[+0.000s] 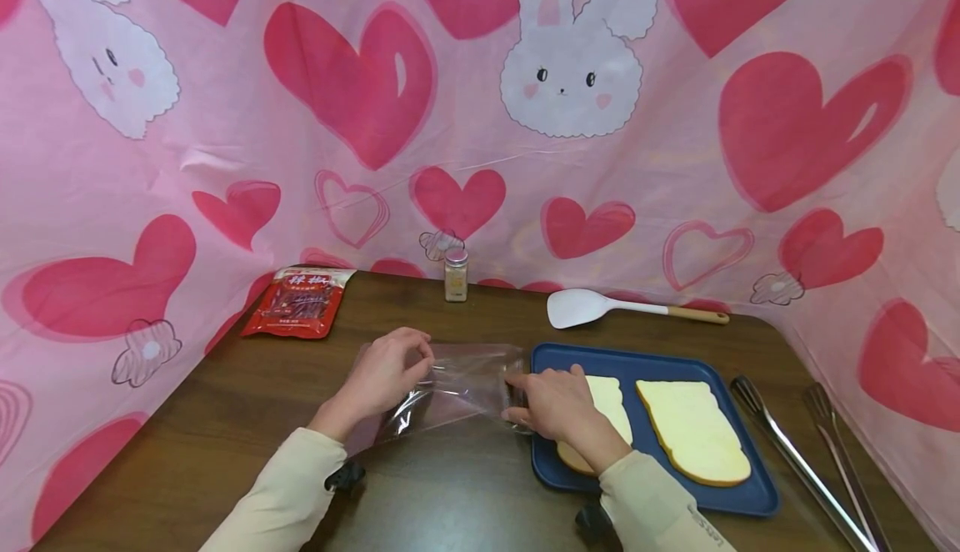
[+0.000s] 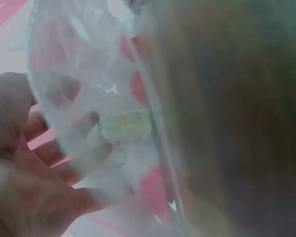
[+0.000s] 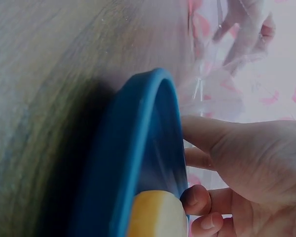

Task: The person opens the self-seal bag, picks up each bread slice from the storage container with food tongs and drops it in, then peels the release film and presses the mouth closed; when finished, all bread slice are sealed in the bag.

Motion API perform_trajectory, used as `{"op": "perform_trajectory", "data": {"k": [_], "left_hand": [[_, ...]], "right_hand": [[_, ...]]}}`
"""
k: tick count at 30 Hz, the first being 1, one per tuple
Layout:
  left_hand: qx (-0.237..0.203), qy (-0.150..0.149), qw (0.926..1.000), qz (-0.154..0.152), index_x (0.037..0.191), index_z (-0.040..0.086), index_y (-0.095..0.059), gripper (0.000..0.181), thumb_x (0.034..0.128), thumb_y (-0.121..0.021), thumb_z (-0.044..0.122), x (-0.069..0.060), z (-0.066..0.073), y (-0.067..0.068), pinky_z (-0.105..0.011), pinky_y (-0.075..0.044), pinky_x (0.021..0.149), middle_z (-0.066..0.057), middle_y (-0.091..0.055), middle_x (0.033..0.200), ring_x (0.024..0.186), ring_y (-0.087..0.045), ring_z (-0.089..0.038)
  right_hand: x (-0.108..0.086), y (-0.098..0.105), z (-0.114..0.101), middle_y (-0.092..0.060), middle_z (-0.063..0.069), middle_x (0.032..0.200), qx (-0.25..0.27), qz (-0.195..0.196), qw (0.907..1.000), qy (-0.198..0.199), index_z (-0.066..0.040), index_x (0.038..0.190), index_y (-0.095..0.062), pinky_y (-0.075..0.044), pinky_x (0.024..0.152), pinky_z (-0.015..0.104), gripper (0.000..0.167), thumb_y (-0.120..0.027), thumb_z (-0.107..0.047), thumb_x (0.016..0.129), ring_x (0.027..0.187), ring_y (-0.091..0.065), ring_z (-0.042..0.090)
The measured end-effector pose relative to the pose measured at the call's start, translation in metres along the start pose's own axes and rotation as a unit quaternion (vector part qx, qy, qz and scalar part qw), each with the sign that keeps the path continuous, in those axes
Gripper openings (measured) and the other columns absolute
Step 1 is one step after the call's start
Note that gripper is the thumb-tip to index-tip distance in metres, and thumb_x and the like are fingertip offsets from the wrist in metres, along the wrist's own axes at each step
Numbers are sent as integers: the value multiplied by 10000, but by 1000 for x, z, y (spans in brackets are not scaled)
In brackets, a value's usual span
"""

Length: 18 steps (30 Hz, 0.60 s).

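Observation:
A clear plastic bag [image 1: 465, 381] is spread between my two hands over the brown table. My left hand [image 1: 390, 373] is at its left end. The left wrist view shows that hand [image 2: 44, 163] with spread fingers, their tips seen through the film; whether they are inside or behind it I cannot tell. My right hand [image 1: 555, 402] holds the bag's right end with thumb and forefinger, over the near-left edge of a blue tray [image 1: 656, 498]. Two bread slices lie on the tray: one bread slice [image 1: 611, 402] partly hidden by my right hand, the other [image 1: 693, 431] fully visible.
A red food packet [image 1: 296, 306] lies at the back left. Near the back edge stand a small seasoning jar [image 1: 455, 277] and a white spatula [image 1: 581, 308] lying flat. Metal tongs [image 1: 802, 452] lie right of the tray. A pink patterned cloth [image 1: 480, 160] surrounds the table.

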State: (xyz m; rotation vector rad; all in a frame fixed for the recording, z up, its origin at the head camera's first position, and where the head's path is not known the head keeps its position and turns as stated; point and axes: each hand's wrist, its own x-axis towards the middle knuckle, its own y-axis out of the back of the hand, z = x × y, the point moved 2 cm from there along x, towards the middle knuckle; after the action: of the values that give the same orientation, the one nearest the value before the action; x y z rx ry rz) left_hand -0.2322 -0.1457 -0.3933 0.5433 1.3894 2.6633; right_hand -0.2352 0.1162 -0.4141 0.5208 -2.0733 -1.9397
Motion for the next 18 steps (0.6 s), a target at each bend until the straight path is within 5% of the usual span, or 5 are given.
{"op": "perform_trajectory", "data": {"k": [12,18], "left_hand": [[-378,51,9984,407,987,70,-726,54,993,-724,123,5,15,28,-644,-418,1142,-194,-675,1381,1317,-603,-423],[-391,78,9980,490,1014,58,-730,50,994,-719,102,5,19,36,-608,-510,1076,-185,-660,1405,1311,-612,-424]], "right_hand": [[1,2,3,-734,1,805,133,-29,9999,47,-271,1338,-727,-387,709,391,521,-816,-508,883,760,-602,204],[1,3,4,-726,-15,781,228,-26,9997,117,-281,1325,-730,-387,711,391,506,-827,-500,879,747,-591,198]]}}
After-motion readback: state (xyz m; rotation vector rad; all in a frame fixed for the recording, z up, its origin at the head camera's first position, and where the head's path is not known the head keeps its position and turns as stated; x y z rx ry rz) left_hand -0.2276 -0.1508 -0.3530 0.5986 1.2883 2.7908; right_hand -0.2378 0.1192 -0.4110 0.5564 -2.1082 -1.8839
